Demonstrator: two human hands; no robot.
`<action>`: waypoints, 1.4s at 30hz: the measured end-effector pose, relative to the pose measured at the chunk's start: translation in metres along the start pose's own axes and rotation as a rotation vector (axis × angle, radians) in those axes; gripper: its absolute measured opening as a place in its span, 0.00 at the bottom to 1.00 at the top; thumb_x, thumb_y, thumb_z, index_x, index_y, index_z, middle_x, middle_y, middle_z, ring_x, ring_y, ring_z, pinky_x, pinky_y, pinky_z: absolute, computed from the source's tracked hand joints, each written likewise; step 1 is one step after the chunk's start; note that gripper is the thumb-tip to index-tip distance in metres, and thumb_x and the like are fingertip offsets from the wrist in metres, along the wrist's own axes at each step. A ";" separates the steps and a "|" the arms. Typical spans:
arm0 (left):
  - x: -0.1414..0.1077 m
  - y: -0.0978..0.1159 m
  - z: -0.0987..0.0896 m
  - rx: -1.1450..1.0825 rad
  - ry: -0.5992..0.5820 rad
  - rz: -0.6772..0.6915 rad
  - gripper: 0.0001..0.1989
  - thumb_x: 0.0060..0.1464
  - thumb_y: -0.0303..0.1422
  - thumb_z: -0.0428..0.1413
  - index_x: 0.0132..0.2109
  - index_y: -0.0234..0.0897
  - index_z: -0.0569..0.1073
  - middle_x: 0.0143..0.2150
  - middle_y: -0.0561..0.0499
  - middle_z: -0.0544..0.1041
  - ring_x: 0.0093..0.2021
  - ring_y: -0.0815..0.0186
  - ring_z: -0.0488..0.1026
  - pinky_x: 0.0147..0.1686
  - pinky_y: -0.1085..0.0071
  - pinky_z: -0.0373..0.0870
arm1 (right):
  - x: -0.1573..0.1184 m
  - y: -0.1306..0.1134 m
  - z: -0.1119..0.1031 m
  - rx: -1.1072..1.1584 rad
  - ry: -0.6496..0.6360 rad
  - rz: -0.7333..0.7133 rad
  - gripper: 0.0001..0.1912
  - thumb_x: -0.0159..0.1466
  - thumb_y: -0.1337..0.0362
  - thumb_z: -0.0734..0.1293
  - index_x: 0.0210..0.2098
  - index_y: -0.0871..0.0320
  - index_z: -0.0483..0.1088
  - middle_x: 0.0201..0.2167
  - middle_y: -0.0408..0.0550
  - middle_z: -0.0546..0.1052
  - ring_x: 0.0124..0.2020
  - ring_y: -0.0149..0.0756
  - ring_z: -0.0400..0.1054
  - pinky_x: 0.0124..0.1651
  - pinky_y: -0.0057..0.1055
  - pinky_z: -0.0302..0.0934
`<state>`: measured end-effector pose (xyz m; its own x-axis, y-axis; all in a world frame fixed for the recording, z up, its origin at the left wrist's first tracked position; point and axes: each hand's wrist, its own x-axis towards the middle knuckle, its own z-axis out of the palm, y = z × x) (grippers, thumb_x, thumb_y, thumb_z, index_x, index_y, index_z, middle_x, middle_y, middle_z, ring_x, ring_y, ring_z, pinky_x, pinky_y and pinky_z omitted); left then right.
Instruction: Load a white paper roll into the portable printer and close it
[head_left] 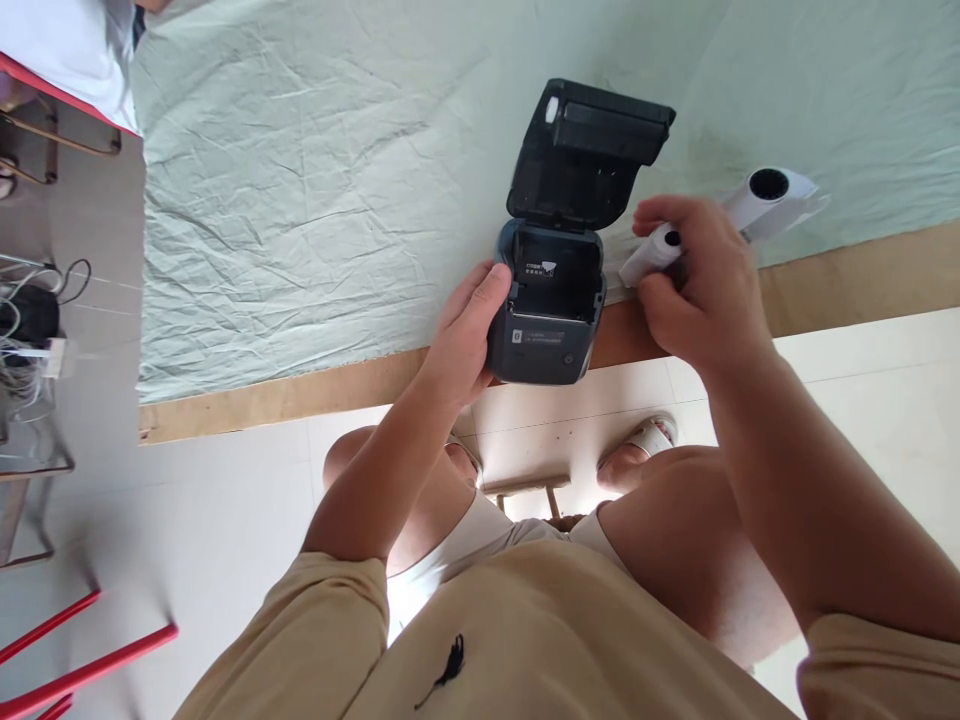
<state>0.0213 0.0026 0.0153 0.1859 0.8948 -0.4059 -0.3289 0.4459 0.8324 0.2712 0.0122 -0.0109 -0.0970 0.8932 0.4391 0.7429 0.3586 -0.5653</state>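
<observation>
My left hand (469,325) grips the left side of a dark portable label printer (547,345), its thumb on the rim. The printer's lid (581,160) is swung up and back, so the black paper bay shows, with a small printed label inside. Just right of the printer, my right hand (701,285) is closed around a small white paper roll (651,252), thumb below and fingers above; part of the roll is hidden by the hand. Beyond that hand, a larger white paper roll (742,205) with a dark core rests on the cloth, its loose end sticking out to the right.
A wrinkled pale green cloth (315,200) covers the table, whose bare wooden edge (300,395) runs along the near side. At the left are tangled cables (22,340), red legs of furniture (90,665) and part of another person in white clothing (75,50).
</observation>
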 end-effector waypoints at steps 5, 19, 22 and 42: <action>0.000 -0.001 -0.002 -0.010 -0.013 0.007 0.22 0.68 0.57 0.64 0.43 0.43 0.77 0.30 0.55 0.75 0.21 0.69 0.76 0.13 0.75 0.67 | 0.001 0.012 0.004 -0.036 0.029 0.018 0.25 0.68 0.57 0.74 0.64 0.47 0.76 0.50 0.56 0.77 0.55 0.55 0.78 0.62 0.61 0.78; -0.007 0.001 -0.003 -0.010 -0.155 0.163 0.20 0.64 0.50 0.71 0.53 0.43 0.80 0.35 0.54 0.81 0.27 0.67 0.79 0.25 0.70 0.76 | 0.010 -0.063 0.009 0.132 0.083 -0.264 0.14 0.75 0.67 0.71 0.55 0.43 0.81 0.54 0.46 0.88 0.55 0.49 0.86 0.55 0.48 0.80; -0.008 0.002 -0.004 0.004 -0.165 0.141 0.20 0.64 0.50 0.71 0.53 0.43 0.80 0.37 0.53 0.83 0.32 0.64 0.82 0.31 0.67 0.80 | 0.014 -0.058 0.015 0.109 0.187 -0.340 0.11 0.72 0.69 0.73 0.48 0.45 0.84 0.48 0.45 0.89 0.45 0.42 0.85 0.45 0.40 0.78; 0.001 -0.006 -0.015 0.121 -0.193 0.247 0.35 0.53 0.40 0.77 0.66 0.49 0.78 0.54 0.50 0.87 0.48 0.60 0.86 0.44 0.68 0.85 | 0.005 -0.038 0.010 0.261 0.181 -0.050 0.30 0.76 0.48 0.64 0.75 0.35 0.59 0.74 0.53 0.75 0.71 0.54 0.76 0.63 0.55 0.77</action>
<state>0.0092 0.0016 0.0039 0.2899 0.9499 -0.1170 -0.2758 0.2000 0.9402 0.2354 0.0059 0.0057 0.0076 0.8187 0.5742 0.5429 0.4788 -0.6899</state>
